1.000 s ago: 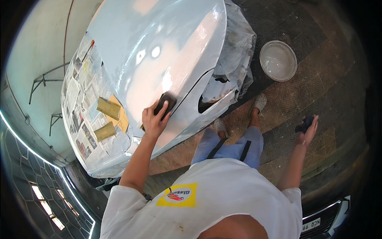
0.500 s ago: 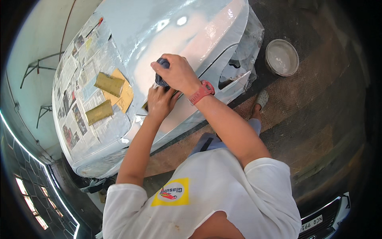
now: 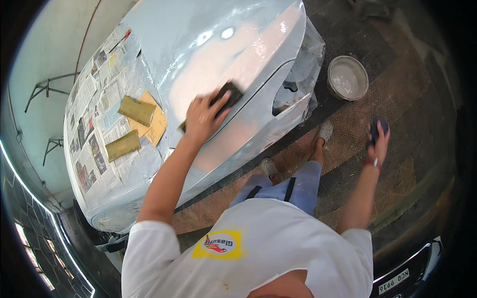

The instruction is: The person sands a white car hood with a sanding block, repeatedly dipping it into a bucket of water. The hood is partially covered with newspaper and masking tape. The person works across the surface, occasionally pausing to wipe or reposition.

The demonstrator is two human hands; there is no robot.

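Note:
My left hand is closed around a long dark sanding block, slightly blurred, against the car body panel. A yellowish-brown edge like sandpaper shows at the block's near end. Pale pink patches lie on the panel's light grey surface, which looks wet in places. Out to the right, away from the car and above the floor, my right hand grips a crumpled dark blue cloth.
Newspaper sheets cover the car's left part, with sandpaper pieces on them. A round bucket of cloudy liquid stands on the patterned floor mat. Clear plastic sheeting hangs at the car's corner. Another car's front shows at the lower right.
My right hand has swung away from the panel to the far right, carrying the cloth. My left hand stays on the panel, with the dark block now showing beyond its fingers.

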